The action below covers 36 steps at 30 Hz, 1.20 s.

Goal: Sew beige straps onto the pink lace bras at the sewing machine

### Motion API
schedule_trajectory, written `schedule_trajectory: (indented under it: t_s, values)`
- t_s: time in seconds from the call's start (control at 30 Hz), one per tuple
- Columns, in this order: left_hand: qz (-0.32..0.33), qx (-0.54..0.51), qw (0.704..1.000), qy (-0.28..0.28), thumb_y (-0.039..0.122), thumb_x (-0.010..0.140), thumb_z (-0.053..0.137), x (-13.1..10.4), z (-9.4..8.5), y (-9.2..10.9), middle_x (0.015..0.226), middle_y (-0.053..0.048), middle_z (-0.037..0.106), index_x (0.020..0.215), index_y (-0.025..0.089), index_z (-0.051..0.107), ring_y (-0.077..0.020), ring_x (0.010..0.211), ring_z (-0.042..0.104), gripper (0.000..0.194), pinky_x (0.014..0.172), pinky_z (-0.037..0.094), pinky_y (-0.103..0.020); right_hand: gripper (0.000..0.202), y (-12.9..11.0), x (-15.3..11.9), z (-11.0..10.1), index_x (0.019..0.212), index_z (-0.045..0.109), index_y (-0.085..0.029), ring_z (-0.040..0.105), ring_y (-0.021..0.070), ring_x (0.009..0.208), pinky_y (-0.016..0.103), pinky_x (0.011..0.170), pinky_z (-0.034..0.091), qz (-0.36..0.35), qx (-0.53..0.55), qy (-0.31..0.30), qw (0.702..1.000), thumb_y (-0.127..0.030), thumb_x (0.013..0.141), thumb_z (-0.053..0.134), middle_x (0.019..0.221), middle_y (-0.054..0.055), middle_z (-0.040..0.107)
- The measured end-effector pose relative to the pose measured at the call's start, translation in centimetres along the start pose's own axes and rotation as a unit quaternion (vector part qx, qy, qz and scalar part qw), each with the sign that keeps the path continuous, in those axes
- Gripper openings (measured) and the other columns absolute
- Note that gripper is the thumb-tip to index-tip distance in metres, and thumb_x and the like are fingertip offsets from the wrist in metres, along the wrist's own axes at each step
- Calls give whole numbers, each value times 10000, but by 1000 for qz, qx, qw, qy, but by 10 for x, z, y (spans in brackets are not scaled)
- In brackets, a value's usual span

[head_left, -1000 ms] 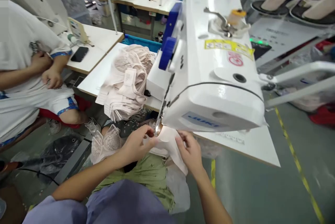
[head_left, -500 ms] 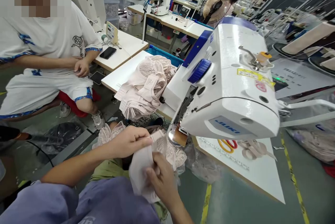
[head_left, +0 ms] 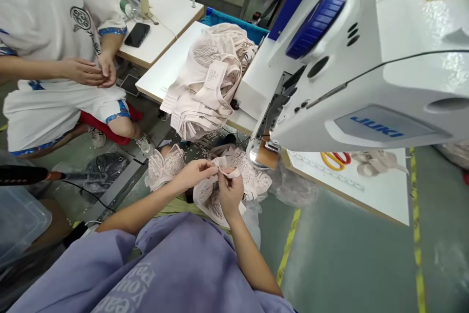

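A pale pink lace bra (head_left: 210, 200) hangs over my lap from both hands. My left hand (head_left: 196, 173) pinches its band near the end, thumb against fingers. Close beside it, my right hand (head_left: 230, 193) grips the same band, which is folded between the two hands. More lace bras (head_left: 252, 176) lie just beyond my right hand, below the sewing machine's needle area. Another lace bra cup (head_left: 166, 164) rests to the left of my left hand. The fine detail between my fingertips is too small to make out.
A white JUKI sewing machine (head_left: 366, 103) looms at the right. A heap of bras (head_left: 208, 83) covers part of the white table (head_left: 154, 86). Yellow-handled scissors (head_left: 332, 160) lie on the tabletop's right part. A person in white (head_left: 47, 25) sits at the left, near a phone (head_left: 137, 34).
My hands have drawn close together at the band, and the fabric that was spread between them now hangs lower. The view has tipped downward and nearer the machine. The seated person's hands have come together.
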<state>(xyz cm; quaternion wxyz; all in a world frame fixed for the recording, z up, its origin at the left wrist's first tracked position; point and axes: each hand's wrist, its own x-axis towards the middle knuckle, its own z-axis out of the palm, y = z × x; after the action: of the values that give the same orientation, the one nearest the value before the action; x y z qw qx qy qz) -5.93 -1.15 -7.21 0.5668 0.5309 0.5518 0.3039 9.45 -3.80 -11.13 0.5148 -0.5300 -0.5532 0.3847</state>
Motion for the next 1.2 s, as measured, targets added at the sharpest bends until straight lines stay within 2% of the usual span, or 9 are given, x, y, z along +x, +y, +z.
schedule_trajectory:
  t_s: [0.07, 0.17, 0.33, 0.57, 0.7, 0.93, 1.03, 1.13, 1.2]
  values:
    - [-4, -49, 999, -19, 519, 900, 553, 1, 12, -9, 825, -56, 681, 884, 148, 660, -177, 751, 617, 386, 698, 496, -286, 101, 7, -5, -2, 933, 666, -214, 620, 210, 977, 379, 867, 519, -90, -90, -22, 992, -255, 944, 574, 1001, 74, 646]
    - [9, -62, 998, 28, 491, 929, 523, 0, 17, -11, 869, -49, 676, 923, 149, 653, -165, 788, 606, 366, 729, 490, -271, 97, 13, -10, -13, 942, 681, -212, 621, 217, 958, 379, 829, 539, -143, -158, -45, 976, -275, 925, 610, 1012, 91, 629]
    - [17, -56, 998, 32, 484, 913, 587, -7, 4, 5, 783, -10, 635, 844, 157, 655, -142, 726, 560, 341, 676, 445, -239, 152, -3, -1, -38, 1074, 656, -218, 560, 144, 663, 290, 632, 509, -155, -145, -65, 975, -265, 933, 624, 783, 10, 617]
    - [-26, -89, 994, -50, 468, 946, 554, -14, 4, 24, 830, -14, 666, 995, 156, 697, -134, 741, 570, 347, 703, 446, -239, 319, -23, 20, -35, 1233, 676, -240, 603, 155, 722, 312, 667, 539, -82, -176, -117, 974, -380, 973, 557, 1040, 83, 675]
    - [-29, -75, 995, -51, 482, 938, 550, -12, 7, 26, 820, -19, 656, 958, 149, 697, -150, 764, 584, 364, 718, 453, -253, 319, -16, 16, -36, 1201, 708, -246, 626, 179, 782, 325, 692, 552, -62, -201, -78, 975, -412, 964, 571, 1038, 84, 689]
    - [-35, -9, 999, -38, 463, 967, 477, -1, 22, 27, 813, -26, 667, 847, 162, 649, -165, 779, 603, 367, 723, 458, -260, 203, 5, 10, -35, 1004, 776, -272, 678, 201, 887, 345, 810, 562, -140, -199, -11, 970, -290, 960, 578, 940, 67, 731]
    - [-3, 58, 998, 8, 490, 953, 490, 2, 27, 27, 742, -8, 623, 767, 175, 593, -159, 725, 570, 380, 681, 436, -255, 260, 14, 7, -37, 974, 774, -288, 683, 181, 867, 320, 798, 556, -175, -230, -38, 956, -267, 980, 515, 952, 51, 746]
    - [10, 124, 991, 41, 486, 948, 494, 5, 22, 27, 695, -2, 611, 722, 187, 569, -159, 683, 556, 382, 665, 425, -254, 255, 24, 30, -67, 1024, 762, -312, 683, 165, 930, 290, 836, 550, -171, -321, -148, 919, -281, 960, 517, 1036, 23, 754]
    - [21, 165, 985, 46, 486, 956, 471, 6, 17, 26, 678, -7, 621, 721, 195, 583, -169, 672, 563, 390, 650, 421, -258, 305, 30, 67, -110, 1117, 736, -277, 655, 178, 1055, 307, 931, 523, -115, -401, -140, 898, -243, 951, 482, 1101, 41, 742]
